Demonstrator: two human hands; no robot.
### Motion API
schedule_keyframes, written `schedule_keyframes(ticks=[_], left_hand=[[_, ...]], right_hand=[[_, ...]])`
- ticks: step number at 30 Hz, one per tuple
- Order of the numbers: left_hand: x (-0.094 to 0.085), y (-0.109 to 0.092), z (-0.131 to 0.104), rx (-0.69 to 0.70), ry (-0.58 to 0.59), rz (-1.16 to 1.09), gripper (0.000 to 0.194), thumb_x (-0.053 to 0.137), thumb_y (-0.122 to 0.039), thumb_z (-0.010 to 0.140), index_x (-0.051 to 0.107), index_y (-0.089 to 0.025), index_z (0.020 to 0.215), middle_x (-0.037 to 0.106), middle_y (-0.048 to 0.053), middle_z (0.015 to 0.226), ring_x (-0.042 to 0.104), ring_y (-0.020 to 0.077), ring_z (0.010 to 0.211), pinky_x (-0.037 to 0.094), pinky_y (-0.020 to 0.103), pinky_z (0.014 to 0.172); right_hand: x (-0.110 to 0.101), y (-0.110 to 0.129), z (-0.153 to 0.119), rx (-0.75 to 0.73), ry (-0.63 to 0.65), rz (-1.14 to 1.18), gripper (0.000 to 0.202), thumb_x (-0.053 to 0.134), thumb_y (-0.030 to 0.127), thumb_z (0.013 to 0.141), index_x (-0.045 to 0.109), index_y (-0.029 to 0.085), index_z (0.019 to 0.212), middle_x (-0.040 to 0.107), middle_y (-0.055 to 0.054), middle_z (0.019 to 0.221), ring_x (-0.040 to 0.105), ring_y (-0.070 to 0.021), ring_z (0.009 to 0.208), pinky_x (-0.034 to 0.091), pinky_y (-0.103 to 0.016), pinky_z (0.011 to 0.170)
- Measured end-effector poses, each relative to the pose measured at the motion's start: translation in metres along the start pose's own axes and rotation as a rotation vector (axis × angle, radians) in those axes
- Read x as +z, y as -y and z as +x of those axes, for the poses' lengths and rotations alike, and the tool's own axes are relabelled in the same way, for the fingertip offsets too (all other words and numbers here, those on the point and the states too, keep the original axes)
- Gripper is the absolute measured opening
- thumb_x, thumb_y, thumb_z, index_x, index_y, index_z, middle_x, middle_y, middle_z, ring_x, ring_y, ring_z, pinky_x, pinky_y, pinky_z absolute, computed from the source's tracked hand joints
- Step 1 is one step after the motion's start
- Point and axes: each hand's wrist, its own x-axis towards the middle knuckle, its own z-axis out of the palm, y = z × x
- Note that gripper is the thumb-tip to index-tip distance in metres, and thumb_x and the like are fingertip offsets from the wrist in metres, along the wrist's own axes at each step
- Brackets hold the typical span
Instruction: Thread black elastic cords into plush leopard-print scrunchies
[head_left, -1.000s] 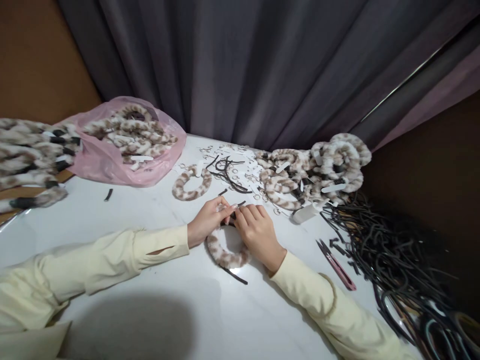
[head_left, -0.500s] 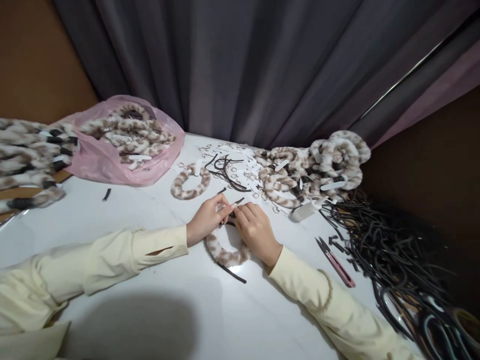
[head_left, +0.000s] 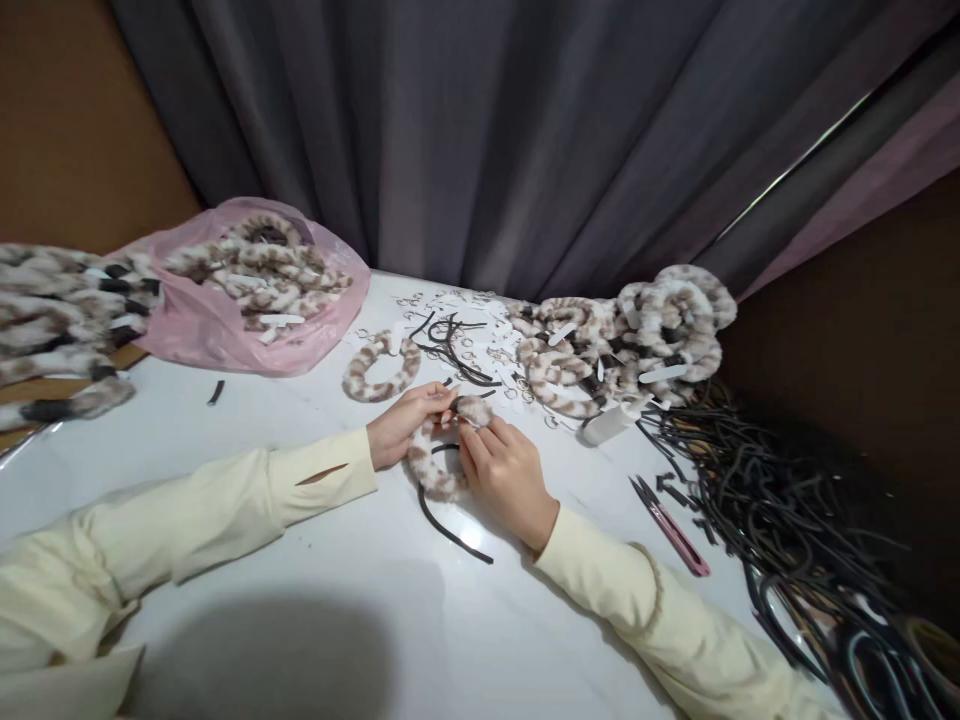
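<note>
A spotted white-and-brown furry ring [head_left: 433, 470] is held between both hands over the table. My left hand [head_left: 409, 424] pinches its upper left part, beside a short black piece. My right hand [head_left: 508, 476] is closed on the ring's right side, its fingertips partly hidden behind the fur. A black cord [head_left: 452, 533] curves on the table below the ring. Just beyond my left hand lies another furry ring [head_left: 381, 367] with a white tag.
A pink bag [head_left: 247, 340] of furry rings stands at the left, near more rings. Small metal rings, tags and black strips [head_left: 457, 360] lie ahead. To the right are piled furry rings [head_left: 679, 320], a white bottle [head_left: 611, 422], pink snips [head_left: 671, 527] and tangled black cords [head_left: 795, 490].
The furry ring has been lifted and turned, and its top end now shows between my hands. More of the black cord beneath it is visible.
</note>
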Motion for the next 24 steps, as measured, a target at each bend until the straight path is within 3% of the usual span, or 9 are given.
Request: schedule_keyframes(ticks=[6, 16, 24], left_hand=[[-0.001, -0.002, 0.003, -0.046, 0.035, -0.064, 0.025, 0.068, -0.026, 0.072, 0.047, -0.014, 0.066, 0.046, -0.004, 0.050, 0.044, 0.0052, 0.046, 0.036, 0.014, 0.046], [-0.004, 0.000, 0.007, -0.061, 0.068, -0.086, 0.022, 0.069, -0.023, 0.071, 0.049, -0.014, 0.067, 0.048, -0.003, 0.052, 0.048, 0.0056, 0.048, 0.041, 0.015, 0.051], [-0.003, 0.000, 0.005, -0.052, 0.085, -0.055, 0.024, 0.068, -0.026, 0.072, 0.048, -0.014, 0.067, 0.048, -0.004, 0.051, 0.047, 0.0053, 0.047, 0.040, 0.015, 0.050]], right_hand=[[0.002, -0.004, 0.000, 0.077, 0.030, -0.114, 0.017, 0.050, 0.013, 0.084, 0.054, 0.015, 0.068, 0.052, -0.001, 0.056, 0.047, -0.0166, 0.061, 0.027, -0.028, 0.054], [0.013, -0.013, -0.002, 0.125, 0.067, -0.024, 0.019, 0.044, 0.016, 0.088, 0.055, 0.016, 0.073, 0.058, 0.000, 0.060, 0.051, -0.0128, 0.055, 0.024, -0.026, 0.051], [0.012, -0.017, -0.003, 0.061, 0.045, -0.009, 0.024, 0.044, 0.018, 0.089, 0.056, 0.016, 0.068, 0.057, 0.000, 0.056, 0.049, -0.0116, 0.051, 0.023, -0.026, 0.052]])
